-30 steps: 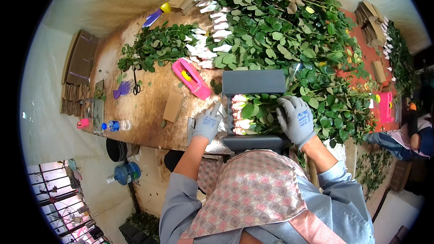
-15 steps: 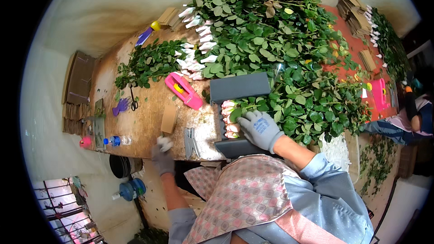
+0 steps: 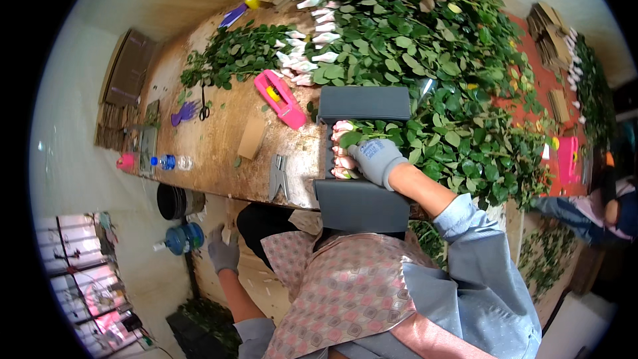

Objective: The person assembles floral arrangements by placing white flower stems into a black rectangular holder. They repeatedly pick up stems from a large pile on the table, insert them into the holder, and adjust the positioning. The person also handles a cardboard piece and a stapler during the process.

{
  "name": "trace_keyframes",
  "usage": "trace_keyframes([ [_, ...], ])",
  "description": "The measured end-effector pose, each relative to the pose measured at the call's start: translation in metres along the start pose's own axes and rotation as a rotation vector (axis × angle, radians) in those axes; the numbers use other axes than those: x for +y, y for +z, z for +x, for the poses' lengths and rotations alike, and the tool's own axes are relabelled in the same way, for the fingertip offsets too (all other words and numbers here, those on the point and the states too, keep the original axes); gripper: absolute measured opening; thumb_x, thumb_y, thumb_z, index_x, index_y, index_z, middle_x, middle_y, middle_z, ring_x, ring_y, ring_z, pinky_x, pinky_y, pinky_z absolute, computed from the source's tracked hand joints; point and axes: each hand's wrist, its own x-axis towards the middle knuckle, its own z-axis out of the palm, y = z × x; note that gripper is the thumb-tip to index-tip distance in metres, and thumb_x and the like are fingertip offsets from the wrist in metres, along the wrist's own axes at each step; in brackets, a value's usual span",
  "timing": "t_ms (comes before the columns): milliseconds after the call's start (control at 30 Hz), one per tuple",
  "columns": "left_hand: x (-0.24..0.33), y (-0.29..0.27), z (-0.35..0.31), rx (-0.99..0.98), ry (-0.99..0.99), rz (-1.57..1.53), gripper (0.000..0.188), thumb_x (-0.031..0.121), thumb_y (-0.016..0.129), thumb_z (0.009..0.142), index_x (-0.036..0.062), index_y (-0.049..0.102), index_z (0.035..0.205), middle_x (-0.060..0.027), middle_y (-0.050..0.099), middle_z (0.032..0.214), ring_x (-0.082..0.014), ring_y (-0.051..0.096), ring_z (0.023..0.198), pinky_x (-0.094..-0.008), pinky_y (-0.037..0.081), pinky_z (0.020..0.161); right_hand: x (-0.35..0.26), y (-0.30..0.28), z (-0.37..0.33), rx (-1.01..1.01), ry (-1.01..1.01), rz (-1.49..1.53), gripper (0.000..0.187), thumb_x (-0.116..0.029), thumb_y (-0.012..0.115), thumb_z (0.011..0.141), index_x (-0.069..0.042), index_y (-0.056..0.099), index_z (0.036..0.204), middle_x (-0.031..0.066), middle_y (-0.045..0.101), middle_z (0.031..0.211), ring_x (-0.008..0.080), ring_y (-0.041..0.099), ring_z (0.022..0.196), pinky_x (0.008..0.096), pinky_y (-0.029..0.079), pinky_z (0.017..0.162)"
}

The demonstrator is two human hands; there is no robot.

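Several pink-and-cream roses (image 3: 342, 148) lie in a dark grey padded holder (image 3: 364, 103), heads to the left and leafy stems running right. My right hand (image 3: 377, 159), in a grey glove, is closed over the stems and leaves just behind the rose heads. The holder's front flap (image 3: 362, 205) lies nearest my apron. My left hand (image 3: 224, 252), also gloved, is off the table past its front edge. Its thumb and fingers look apart, with a pale patch between them that seems to be the floor. A grey stapler (image 3: 279, 178) and a cardboard piece (image 3: 252, 137) lie left of the holder.
A pink tape dispenser (image 3: 280, 100), black scissors (image 3: 204, 103) and a water bottle (image 3: 163, 161) are on the wooden table. Wrapped white rose heads (image 3: 325, 36) with leafy stems are piled behind. A black bucket (image 3: 178, 201) stands below the table. Another person (image 3: 615, 203) is at far right.
My left hand has moved down and left, off the table edge; the white crumpled thing in it no longer shows. My right hand stays on the roses. The view has shifted.
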Motion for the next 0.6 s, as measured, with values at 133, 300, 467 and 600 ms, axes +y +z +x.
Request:
trace_keyframes([
  [133,0.157,-0.019,-0.007,0.035,0.593,-0.269,0.04,0.022,0.074,0.087,0.004,0.066,0.121,-0.0162,0.068,0.118,-0.0375,0.062,0.113,-0.0472,0.047,0.098,0.006,0.009,0.011,0.045,-0.065,-0.074,0.023,-0.023,0.05,0.098,-0.007,0.06,0.11,0.0194,0.073,0.102,0.0374,0.071,0.096,0.0482,0.055,0.079],
  [300,0.265,0.014,-0.011,-0.223,1.051,-0.183,0.057,0.03,0.07,0.088,0.0045,0.057,0.137,-0.0141,0.058,0.138,-0.0309,0.049,0.132,-0.048,0.037,0.11,0.009,0.019,0.017,-0.023,-0.082,-0.124,0.02,-0.023,0.049,0.099,-0.005,0.056,0.108,0.02,0.073,0.095,0.0381,0.072,0.084,0.0482,0.055,0.07],
  [467,0.28,0.075,0.005,-0.246,1.057,-0.062,0.035,0.023,0.064,0.087,0.0084,0.064,0.119,-0.007,0.064,0.112,-0.0253,0.058,0.108,-0.0426,0.045,0.091,0.008,0.023,0.016,0.003,-0.081,-0.093,0.018,-0.021,0.051,0.099,-0.005,0.052,0.108,0.0193,0.071,0.089,0.0384,0.07,0.082,0.0478,0.054,0.069],
  [600,0.275,0.095,0.007,-0.097,1.078,-0.136,0.023,0.018,0.059,0.082,0.01,0.066,0.102,-0.0023,0.065,0.093,-0.0215,0.06,0.091,-0.038,0.046,0.076,0.009,0.03,0.019,-0.007,-0.043,-0.069,0.02,-0.022,0.057,0.097,-0.005,0.052,0.106,0.0189,0.069,0.085,0.0379,0.07,0.08,0.048,0.053,0.068],
])
